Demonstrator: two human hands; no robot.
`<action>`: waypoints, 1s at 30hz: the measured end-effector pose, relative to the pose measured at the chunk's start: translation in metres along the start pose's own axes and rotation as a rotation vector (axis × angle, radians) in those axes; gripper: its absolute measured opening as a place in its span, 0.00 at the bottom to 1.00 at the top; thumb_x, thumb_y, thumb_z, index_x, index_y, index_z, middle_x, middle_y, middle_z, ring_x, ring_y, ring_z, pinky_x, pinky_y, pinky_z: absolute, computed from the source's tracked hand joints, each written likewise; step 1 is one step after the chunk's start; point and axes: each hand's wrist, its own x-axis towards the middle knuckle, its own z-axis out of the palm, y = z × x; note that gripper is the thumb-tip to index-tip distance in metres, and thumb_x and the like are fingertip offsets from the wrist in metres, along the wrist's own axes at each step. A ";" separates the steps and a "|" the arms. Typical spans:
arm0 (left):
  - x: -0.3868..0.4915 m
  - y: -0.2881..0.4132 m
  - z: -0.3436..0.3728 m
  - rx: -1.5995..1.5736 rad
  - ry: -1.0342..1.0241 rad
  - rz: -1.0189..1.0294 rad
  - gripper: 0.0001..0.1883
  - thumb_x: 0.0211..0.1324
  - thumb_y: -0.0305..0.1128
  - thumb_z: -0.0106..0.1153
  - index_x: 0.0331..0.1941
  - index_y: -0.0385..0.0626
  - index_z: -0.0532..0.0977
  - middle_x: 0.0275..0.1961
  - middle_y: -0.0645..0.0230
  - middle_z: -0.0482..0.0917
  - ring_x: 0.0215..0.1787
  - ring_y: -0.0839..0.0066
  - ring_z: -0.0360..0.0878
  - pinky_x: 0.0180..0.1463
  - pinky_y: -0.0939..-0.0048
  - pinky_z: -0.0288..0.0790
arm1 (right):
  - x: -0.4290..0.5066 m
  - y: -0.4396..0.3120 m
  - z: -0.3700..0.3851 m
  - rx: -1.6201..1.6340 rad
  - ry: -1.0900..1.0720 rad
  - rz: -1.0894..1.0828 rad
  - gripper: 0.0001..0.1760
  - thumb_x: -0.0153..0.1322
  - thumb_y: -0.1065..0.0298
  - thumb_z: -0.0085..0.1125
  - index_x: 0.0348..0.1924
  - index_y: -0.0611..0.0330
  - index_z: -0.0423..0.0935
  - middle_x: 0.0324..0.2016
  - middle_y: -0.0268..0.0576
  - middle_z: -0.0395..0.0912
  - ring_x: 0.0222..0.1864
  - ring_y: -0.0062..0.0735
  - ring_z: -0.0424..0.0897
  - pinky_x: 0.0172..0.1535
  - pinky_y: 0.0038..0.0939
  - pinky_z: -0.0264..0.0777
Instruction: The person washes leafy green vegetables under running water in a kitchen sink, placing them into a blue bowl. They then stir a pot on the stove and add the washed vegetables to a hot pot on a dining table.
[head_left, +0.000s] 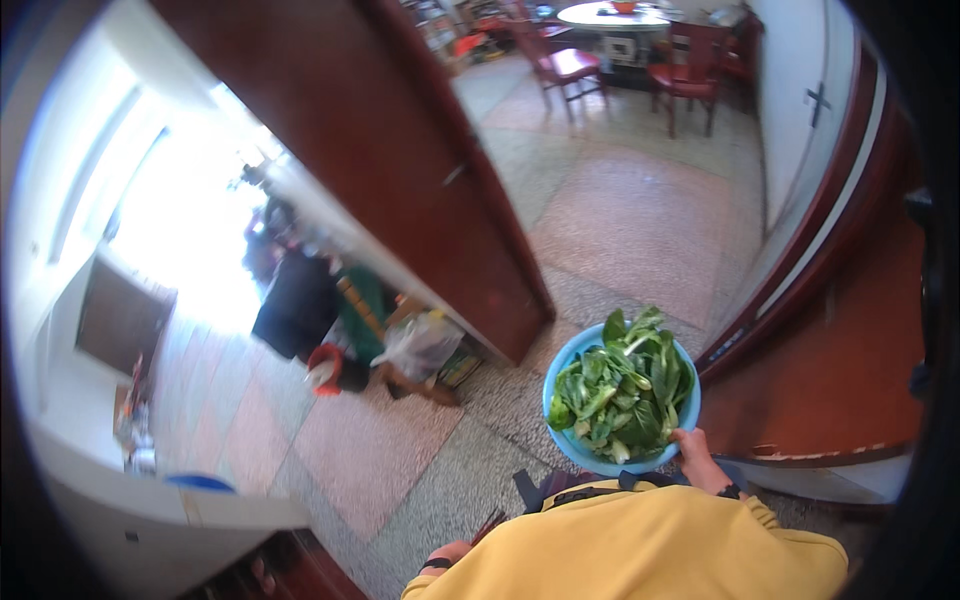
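Observation:
A light blue plastic basin (570, 442) full of leafy greens (622, 390) is in front of my body. My right hand (694, 454) grips its rim at the lower right, the fingers partly hidden by the leaves and the basin wall. Low in the view, beside my yellow top, is my left hand (450, 553), with a dark band at the wrist. A thin dark red thing (489, 525) shows just past its fingers; whether the hand holds it cannot be told.
A dark red door (420, 172) stands left of a doorway, another red door panel (825, 375) at the right. Beyond are red chairs (574, 64) and a round table (615, 16). An orange-rimmed bucket (324, 369) and a plastic bag (424, 346) are at left.

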 end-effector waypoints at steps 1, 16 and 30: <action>-0.002 0.000 -0.004 0.025 -0.013 0.014 0.16 0.53 0.43 0.54 0.35 0.40 0.74 0.20 0.72 0.71 0.19 0.78 0.68 0.23 0.71 0.62 | -0.005 0.005 -0.005 0.059 0.059 -0.008 0.11 0.55 0.76 0.52 0.30 0.72 0.74 0.22 0.45 0.75 0.20 0.36 0.76 0.23 0.32 0.73; 0.062 0.100 -0.024 0.214 -0.333 0.295 0.15 0.55 0.42 0.52 0.36 0.41 0.74 0.19 0.73 0.69 0.18 0.79 0.66 0.21 0.73 0.60 | -0.109 0.023 -0.011 -0.067 0.602 -0.237 0.07 0.54 0.76 0.54 0.24 0.72 0.73 0.19 0.47 0.74 0.16 0.35 0.73 0.17 0.31 0.66; 0.109 0.118 -0.038 0.263 -0.402 0.367 0.14 0.57 0.41 0.51 0.37 0.42 0.73 0.18 0.74 0.68 0.17 0.81 0.64 0.19 0.75 0.58 | -0.111 0.024 -0.002 -0.131 0.620 -0.364 0.11 0.51 0.76 0.55 0.26 0.75 0.73 0.19 0.49 0.74 0.16 0.40 0.75 0.19 0.36 0.73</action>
